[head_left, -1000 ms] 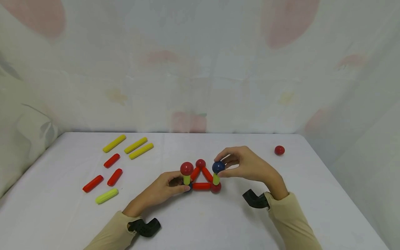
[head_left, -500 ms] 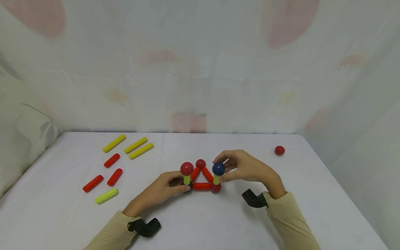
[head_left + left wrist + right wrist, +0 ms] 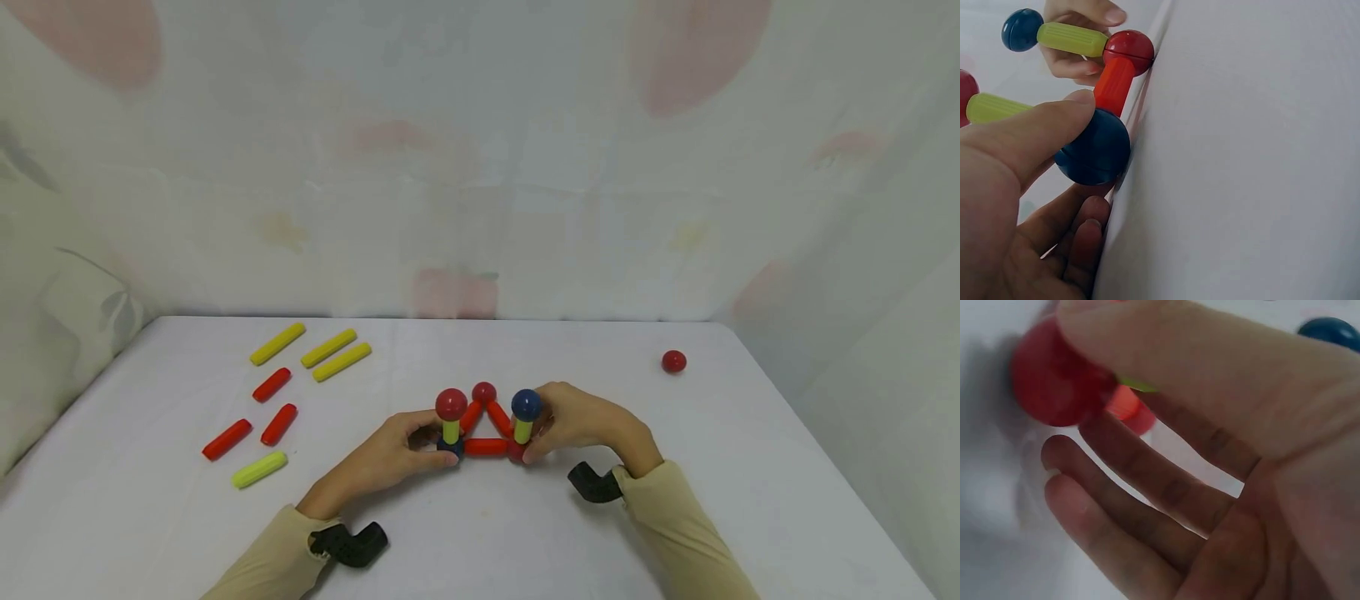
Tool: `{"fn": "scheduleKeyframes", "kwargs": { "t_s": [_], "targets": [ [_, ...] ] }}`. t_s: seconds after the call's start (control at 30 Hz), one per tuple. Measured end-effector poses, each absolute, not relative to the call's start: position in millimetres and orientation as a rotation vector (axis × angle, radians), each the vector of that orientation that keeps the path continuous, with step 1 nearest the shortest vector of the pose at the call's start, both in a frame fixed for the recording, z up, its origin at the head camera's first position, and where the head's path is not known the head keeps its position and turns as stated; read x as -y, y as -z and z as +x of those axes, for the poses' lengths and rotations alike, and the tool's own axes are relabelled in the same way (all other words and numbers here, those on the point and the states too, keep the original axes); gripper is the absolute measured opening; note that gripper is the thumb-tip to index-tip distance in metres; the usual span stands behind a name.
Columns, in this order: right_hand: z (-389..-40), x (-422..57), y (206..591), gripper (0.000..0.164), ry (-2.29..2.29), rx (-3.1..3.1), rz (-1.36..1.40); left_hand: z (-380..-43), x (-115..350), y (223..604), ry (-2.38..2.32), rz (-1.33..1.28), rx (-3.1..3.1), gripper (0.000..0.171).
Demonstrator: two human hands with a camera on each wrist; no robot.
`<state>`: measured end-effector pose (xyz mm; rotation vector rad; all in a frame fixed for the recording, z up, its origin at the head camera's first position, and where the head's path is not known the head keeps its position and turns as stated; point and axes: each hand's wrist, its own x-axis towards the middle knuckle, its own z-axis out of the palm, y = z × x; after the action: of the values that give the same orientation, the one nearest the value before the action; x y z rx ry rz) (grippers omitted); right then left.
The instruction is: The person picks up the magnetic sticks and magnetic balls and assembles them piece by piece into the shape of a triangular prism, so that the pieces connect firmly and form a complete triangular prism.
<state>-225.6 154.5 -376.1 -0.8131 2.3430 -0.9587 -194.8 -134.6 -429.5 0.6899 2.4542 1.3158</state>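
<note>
Triangle (image 3: pixel 486 448), red-rod, on surface (image 3: pixel 465 533); L hand (image 3: pixel 393 454): fingers clamped on btm blue ball (image 3: pixel 1100 153); R hand (image 3: pixel 583 419): ditto, btm red ball (image 3: pixel 1054 381).

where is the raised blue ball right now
In the head view, just right of centre, the raised blue ball sits atop a standing green stick, right of the raised red ball.

Left hand (image 3: pixel 994 194) grips blue ball (image 3: pixel 1096 153), red rod (image 3: pixel 1114 87) attached.

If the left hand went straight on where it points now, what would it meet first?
The lower blue ball, which the left hand grips; just past that, probably the front red rod, though depth is unclear.
</note>
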Motion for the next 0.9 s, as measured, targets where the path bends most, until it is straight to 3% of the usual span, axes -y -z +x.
{"fn": "scheduleKeyframes", "kwargs": {
  "t_s": [0.27, 0.63, 0.9],
  "targets": [
    [-228, -151, 386, 0.025, 0.971, -2.325, -0.835, -197, 137, 427, -1.282, 0.661, -2.486, 0.023],
    [-229, -147, 388, 0.026, 0.964, -2.357, -0.792, -207, 166, 412, -1.21, 0.619, -2.591, 0.046],
    [-230, -148, 389, 0.025, 0.973, -2.357, -0.784, -212, 184, 403, -1.177, 0.446, -2.77, 0.047]
  ]
}}
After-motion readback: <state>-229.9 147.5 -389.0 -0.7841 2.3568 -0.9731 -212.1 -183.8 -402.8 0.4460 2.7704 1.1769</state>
